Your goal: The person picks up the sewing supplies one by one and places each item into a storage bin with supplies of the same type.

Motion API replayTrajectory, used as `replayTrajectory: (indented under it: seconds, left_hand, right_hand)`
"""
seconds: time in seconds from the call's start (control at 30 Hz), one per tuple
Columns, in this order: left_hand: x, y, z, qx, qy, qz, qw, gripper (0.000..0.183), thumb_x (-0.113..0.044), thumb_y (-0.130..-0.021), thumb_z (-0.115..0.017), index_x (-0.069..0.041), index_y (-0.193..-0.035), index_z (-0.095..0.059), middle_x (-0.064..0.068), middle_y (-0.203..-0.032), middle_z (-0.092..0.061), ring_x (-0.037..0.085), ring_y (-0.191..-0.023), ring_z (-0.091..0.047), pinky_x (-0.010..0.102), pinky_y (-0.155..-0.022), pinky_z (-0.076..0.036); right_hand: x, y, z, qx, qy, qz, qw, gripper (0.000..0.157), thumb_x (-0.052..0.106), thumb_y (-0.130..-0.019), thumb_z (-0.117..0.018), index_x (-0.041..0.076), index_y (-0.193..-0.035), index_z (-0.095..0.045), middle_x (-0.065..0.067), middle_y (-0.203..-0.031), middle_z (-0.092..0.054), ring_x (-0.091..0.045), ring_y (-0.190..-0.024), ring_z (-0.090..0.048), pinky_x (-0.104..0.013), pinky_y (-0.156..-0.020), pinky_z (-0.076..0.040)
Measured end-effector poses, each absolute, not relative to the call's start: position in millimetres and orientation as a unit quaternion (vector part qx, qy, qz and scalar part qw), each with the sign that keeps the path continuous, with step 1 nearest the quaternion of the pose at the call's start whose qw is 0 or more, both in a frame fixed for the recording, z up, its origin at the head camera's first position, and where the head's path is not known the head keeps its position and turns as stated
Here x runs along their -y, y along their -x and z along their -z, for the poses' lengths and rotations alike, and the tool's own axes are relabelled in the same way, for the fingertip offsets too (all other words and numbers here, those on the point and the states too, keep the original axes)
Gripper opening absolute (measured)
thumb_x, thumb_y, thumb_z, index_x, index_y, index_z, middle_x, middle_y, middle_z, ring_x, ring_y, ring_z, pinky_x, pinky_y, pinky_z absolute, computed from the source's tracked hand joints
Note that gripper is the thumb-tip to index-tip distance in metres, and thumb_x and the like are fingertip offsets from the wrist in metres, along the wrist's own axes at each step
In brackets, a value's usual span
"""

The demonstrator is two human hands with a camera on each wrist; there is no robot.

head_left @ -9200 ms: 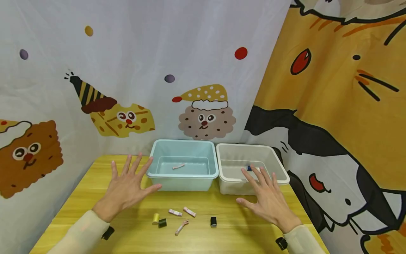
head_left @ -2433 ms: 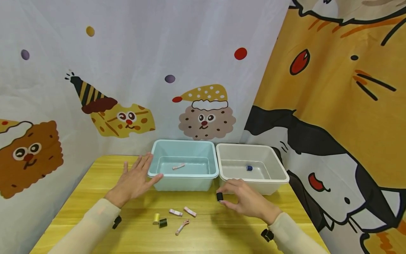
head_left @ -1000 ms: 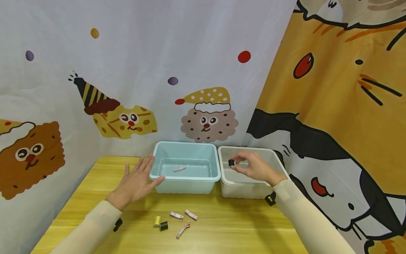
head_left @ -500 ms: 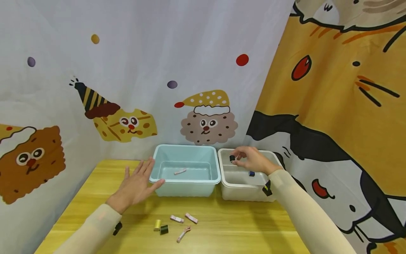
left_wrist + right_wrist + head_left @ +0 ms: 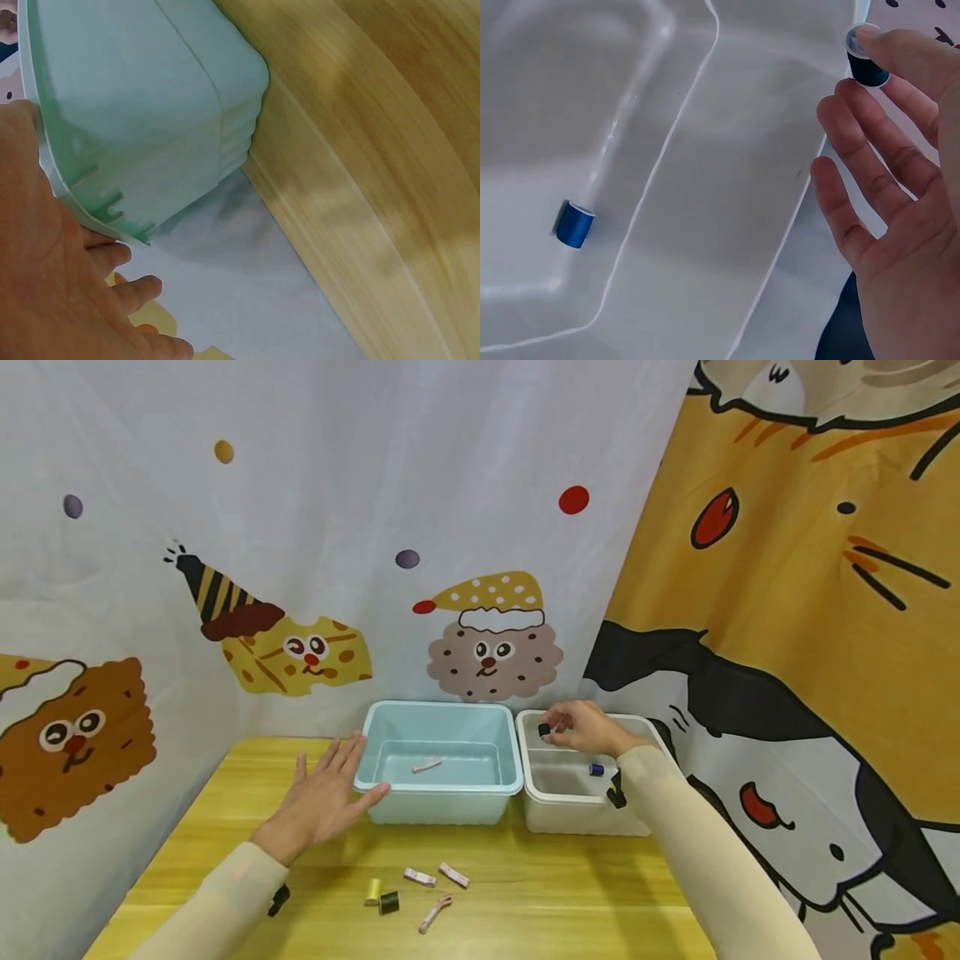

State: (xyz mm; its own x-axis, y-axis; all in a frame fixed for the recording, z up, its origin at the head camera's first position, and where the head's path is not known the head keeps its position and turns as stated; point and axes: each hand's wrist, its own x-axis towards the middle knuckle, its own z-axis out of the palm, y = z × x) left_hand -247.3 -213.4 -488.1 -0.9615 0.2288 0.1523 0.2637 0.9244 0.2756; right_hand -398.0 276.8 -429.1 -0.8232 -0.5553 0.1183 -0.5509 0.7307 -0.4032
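Black spool (image 5: 544,729), which I am pinching in my right hand (image 5: 590,727) above the white bin (image 5: 561,816), is likely being placed, calling for lowering, then letting go.

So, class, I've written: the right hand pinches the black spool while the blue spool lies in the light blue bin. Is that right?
Not quite: the blue spool lies in the off-white bin, not in the light blue bin, as the head view shows. The right hand does pinch the black spool.
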Motion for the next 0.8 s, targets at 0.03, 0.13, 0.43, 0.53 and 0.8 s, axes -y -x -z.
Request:
replayTrajectory:
  seconds: [0.03,0.13,0.43,0.53,0.8]
  left_hand:
    - [213.3,247.0,488.2,0.979,0.126,0.150,0.058,0.107,-0.081,-0.115,-0.047,-0.006,-0.187,-0.022,0.018,-0.195,-0.026,0.054,-0.178,-0.030,0.097,-0.131,-0.014]
    - [213.2,246.1,488.0,0.979,0.125,0.153,0.056,0.107,-0.081,-0.115,-0.047,-0.006,-0.187,-0.022,0.018,-0.195,-0.026,0.053,-0.178,-0.030,0.097,-0.131,-0.013]
    - [213.0,244.7,485.9,0.979,0.122,0.150,0.058,0.106,-0.080,-0.115,-0.048,-0.005,-0.187,-0.022,0.017,-0.195,-0.025,0.053,-0.178,-0.031,0.096,-0.132,-0.014]
    - [212.8,245.1,486.6,0.979,0.122,0.151,0.057,0.106,-0.079,-0.115,-0.048,-0.005,-0.187,-0.022,0.017,-0.195,-0.025,0.053,-0.178,-0.031,0.096,-0.132,-0.013]
    - [212.9,246.0,488.3,0.980,0.120,0.145,0.062,0.106,-0.080,-0.115,-0.048,-0.006,-0.187,-0.023,0.017,-0.195,-0.026,0.053,-0.177,-0.034,0.096,-0.131,-0.015]
  right_hand:
    - [-276.7,399.8,430.2,-0.930,0.295,0.217,0.006,0.032,0.024,-0.103,-0.092,0.008,-0.130,-0.085,-0.006,-0.110,-0.088,-0.022,-0.100,-0.084,-0.045,-0.090,-0.069]
    - [-276.2,404.5,432.7,-0.930,0.291,0.223,0.011,0.032,0.022,-0.101,-0.093,0.008,-0.129,-0.085,-0.007,-0.112,-0.088,-0.024,-0.101,-0.085,-0.048,-0.093,-0.069]
    - [-275.8,416.6,438.4,-0.930,0.272,0.244,0.032,0.033,0.022,-0.100,-0.094,0.009,-0.130,-0.086,-0.011,-0.117,-0.089,-0.029,-0.108,-0.086,-0.054,-0.100,-0.069]
    - [-276.4,419.2,441.3,-0.929,0.267,0.253,0.035,0.034,0.019,-0.099,-0.095,0.006,-0.129,-0.086,-0.013,-0.119,-0.089,-0.032,-0.109,-0.087,-0.054,-0.101,-0.070]
    - [-275.3,427.1,448.1,-0.929,0.256,0.266,0.040,0.034,0.015,-0.098,-0.096,0.005,-0.128,-0.087,-0.014,-0.121,-0.089,-0.031,-0.109,-0.088,-0.045,-0.097,-0.071]
